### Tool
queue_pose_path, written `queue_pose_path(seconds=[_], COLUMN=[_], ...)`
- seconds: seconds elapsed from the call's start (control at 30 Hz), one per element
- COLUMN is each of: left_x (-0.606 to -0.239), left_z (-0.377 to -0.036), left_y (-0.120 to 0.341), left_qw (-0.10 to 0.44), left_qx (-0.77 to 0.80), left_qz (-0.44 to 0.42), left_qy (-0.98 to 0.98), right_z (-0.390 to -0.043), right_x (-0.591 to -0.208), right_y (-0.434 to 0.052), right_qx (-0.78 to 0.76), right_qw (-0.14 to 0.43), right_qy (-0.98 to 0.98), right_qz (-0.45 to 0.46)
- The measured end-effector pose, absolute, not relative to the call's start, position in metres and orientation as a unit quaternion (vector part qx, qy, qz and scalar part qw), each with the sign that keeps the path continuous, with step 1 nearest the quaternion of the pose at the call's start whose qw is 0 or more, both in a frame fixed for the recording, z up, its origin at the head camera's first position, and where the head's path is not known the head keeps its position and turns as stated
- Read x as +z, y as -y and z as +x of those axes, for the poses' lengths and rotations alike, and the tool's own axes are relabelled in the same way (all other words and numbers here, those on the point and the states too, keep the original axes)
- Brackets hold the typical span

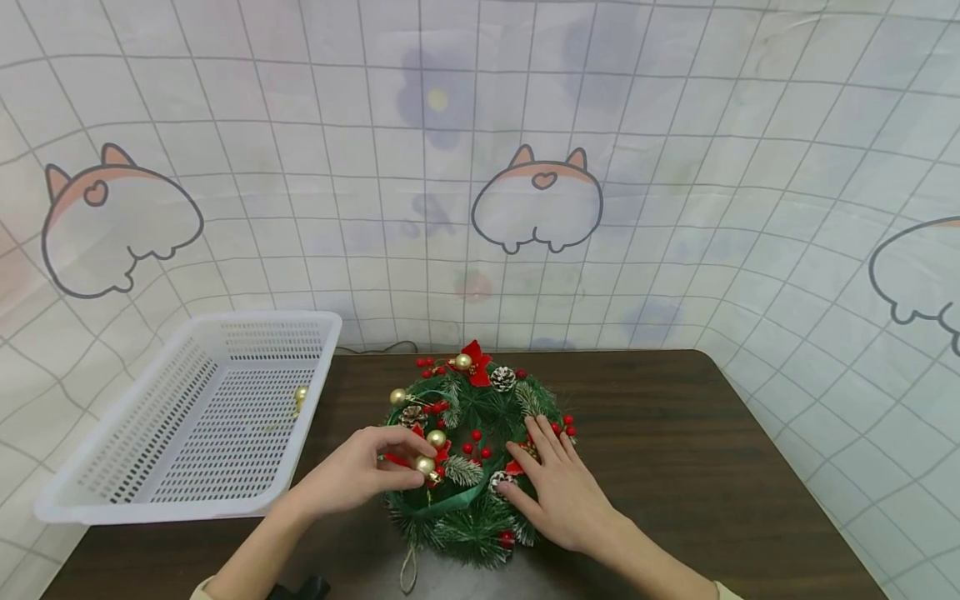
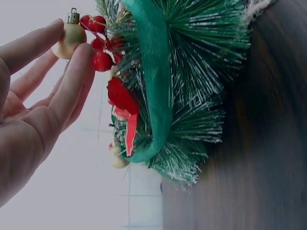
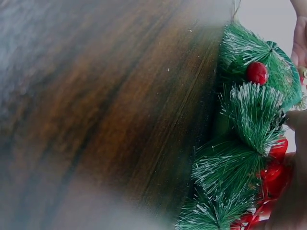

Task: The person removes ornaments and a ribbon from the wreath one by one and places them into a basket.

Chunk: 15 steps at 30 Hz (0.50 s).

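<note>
A green Christmas wreath [image 1: 472, 533] lies on the table, trimmed with red berries [image 2: 101, 62], pinecones [image 1: 502, 379] and red flowers. My left hand [image 1: 367, 467] pinches a small gold ball ornament [image 2: 70, 40] between thumb and fingers, over the wreath's left side. Just behind it another gold ball [image 1: 437, 438] sits by a red flower; more gold balls [image 1: 397, 397] are at the far left and back. A green ribbon [image 2: 156, 72] curves along the near left side. On the wreath's right side rests my right hand [image 1: 558, 492], fingers spread beside a red flower and a pinecone.
To the left stands a white plastic basket [image 1: 330, 342] with gold ornaments [image 1: 301, 392] near its right wall. A twine loop [image 1: 408, 573] sticks out at the wreath's front. Part of a dark object [image 1: 306, 590] shows at the near edge. A patterned cloth [image 1: 645, 275] hangs behind the table.
</note>
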<state>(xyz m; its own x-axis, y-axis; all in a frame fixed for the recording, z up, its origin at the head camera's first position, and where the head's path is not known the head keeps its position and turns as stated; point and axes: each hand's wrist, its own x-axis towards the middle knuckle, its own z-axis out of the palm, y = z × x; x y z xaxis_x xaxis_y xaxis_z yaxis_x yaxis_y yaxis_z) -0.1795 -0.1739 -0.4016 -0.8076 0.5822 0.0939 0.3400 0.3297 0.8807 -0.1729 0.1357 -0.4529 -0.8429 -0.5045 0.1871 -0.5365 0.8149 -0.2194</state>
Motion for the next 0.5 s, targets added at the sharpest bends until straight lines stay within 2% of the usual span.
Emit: queue_pose_path(seconds=[0.23, 0.5], left_x=[-0.4040, -0.4049], left_z=[-0.1781, -0.1773], left_y=[0.1699, 0.1707], left_qw=[0.129, 0.115], left_qx=[0.515, 0.515], left_qz=[0.287, 0.286], left_qy=[-0.797, -0.800], right_z=[-0.1730, -0.1727], right_x=[-0.4538, -0.4533], right_y=[-0.1359, -0.1360], right_qx=[0.131, 0.134], right_qw=[0.064, 0.063], right_qy=[0.950, 0.950], right_qz=[0.275, 0.276])
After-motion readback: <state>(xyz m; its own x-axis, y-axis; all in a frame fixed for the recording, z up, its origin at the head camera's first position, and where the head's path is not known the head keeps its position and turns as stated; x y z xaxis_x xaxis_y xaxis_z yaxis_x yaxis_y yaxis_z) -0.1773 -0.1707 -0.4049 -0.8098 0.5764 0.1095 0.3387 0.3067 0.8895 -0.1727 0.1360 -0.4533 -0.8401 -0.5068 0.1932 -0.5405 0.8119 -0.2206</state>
